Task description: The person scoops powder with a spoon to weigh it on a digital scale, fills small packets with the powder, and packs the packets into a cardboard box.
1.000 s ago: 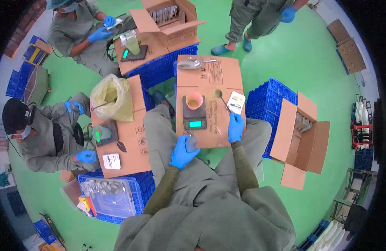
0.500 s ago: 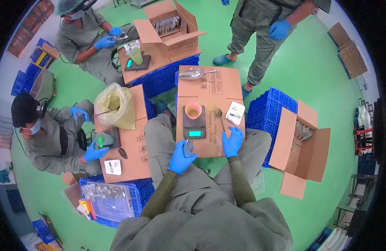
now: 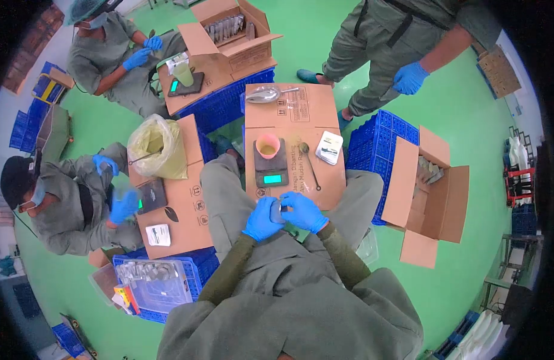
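Observation:
In front of my lap, my left hand (image 3: 262, 221) is closed around a small silver-grey pouch (image 3: 277, 212). My right hand (image 3: 304, 213), also gloved in blue, has its fingers closed at the pouch's upper edge. Just beyond my hands, a black digital scale (image 3: 272, 178) with a lit display bears a pink cup (image 3: 269, 146) with yellowish contents at the bottom. Right of the scale lies a long-handled spoon (image 3: 311, 165). A stack of white printed labels (image 3: 329, 147) rests near the board's right edge.
A metal scoop (image 3: 264, 94) lies at the far end of the cardboard top (image 3: 292, 120). An open carton (image 3: 440, 186) with pouches stands right by a blue crate (image 3: 382, 153). Two co-workers sit left near a powder bag (image 3: 160, 149); another person stands ahead.
My right hand has moved left from beside the spoon and labels to the pouch in my left hand. The left co-worker's cup is off their scale area and their hand is blurred.

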Tool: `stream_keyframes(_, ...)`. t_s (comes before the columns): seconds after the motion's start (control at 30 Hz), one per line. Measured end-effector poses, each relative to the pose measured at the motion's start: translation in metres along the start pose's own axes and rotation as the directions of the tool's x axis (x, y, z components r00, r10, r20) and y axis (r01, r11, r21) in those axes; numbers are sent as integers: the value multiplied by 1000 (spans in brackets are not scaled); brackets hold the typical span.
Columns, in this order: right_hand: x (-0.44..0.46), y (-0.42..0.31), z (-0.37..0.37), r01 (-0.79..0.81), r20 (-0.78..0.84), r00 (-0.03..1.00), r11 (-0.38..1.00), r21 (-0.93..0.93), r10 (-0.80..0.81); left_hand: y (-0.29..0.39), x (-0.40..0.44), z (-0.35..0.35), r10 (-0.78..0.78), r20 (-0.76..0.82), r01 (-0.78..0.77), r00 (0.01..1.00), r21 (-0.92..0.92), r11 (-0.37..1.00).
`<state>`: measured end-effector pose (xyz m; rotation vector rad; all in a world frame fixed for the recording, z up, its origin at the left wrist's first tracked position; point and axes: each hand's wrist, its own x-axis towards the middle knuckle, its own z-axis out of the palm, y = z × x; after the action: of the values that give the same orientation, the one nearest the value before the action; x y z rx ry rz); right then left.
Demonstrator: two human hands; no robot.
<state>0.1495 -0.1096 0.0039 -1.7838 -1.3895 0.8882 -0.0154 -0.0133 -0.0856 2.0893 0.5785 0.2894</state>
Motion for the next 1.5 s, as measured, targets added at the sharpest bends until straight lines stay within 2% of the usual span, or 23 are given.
stream_keyframes(0.1,0,-6,-2,-75,33,997,996,50,73,8,2,-3,96,1,-96,995,68,993)
stream_keyframes(0.23,8,2,4,-96,50,994,995,5,96,15,4,-10,33,11,-33,999,47,998)
stream_keyframes(0.3,15,0,0,18,-4,1000,999,32,-18,10,8,-14,31,31,-33,999,61,998)
stream_keyframes(0.33,21,-3,-3,78,-32,997,996,44,-76,10,10,-17,-14,-44,15,999,22,1000)
stream_keyframes(0.43,44,10,-6,-50,-257,954,929,366,153,4,14,-28,-135,-223,120,966,-80,990)
stream_keyframes(0.53,74,55,-6,-35,-494,860,981,189,126,-14,22,-40,-195,-298,156,934,-149,976)
stream_keyframes(0.6,88,69,-5,-79,-543,828,987,139,142,-25,33,-47,-234,-319,165,919,-229,959)
stream_keyframes(0.63,93,68,-2,-103,-563,813,988,118,152,-21,39,-55,-187,-368,126,911,-183,975)
stream_keyframes(0.73,95,32,-4,-15,-514,845,966,258,150,-26,52,-70,-196,-379,145,904,-159,976)
stream_keyframes(0.77,93,9,-9,48,-462,885,973,228,64,-31,56,-70,-147,-379,95,914,-151,984)
stream_keyframes(0.83,93,-33,-18,185,-361,926,967,174,-112,-14,63,-80,-165,-286,143,944,-97,985)
stream_keyframes(0.87,93,-33,-16,196,-291,940,980,21,-181,-7,66,-83,-172,-237,161,956,-68,985)
stream_keyframes(0.93,98,-32,-16,248,-116,951,928,-278,-288,-18,69,-74,-15,-170,14,985,-6,1000)
stream_keyframes(0.97,100,-22,-10,201,-25,976,938,-281,-217,-22,67,-70,13,-149,-13,989,-1,1000)
stream_keyframes(1.0,100,-23,-7,184,-44,978,946,-266,-203,-18,67,-71,41,-127,-41,991,3,999)
stream_keyframes(1.07,99,-26,-3,157,-72,981,959,-234,-178,-9,63,-70,-5,-119,1,993,-35,999)
stream_keyframes(1.27,93,-18,1,104,-113,986,985,-137,-120,-22,61,-62,24,-68,-20,997,70,997)
stream_keyframes(1.37,93,-15,0,138,-149,980,990,5,-136,-9,62,-68,-79,-79,81,994,12,997)
stream_keyframes(1.47,93,6,-7,26,-279,960,994,107,5,-21,59,-66,-184,-168,156,969,-163,974)
stream_keyframes(1.5,96,17,-8,-28,-346,937,996,83,55,-29,59,-64,-192,-187,160,963,-176,971)
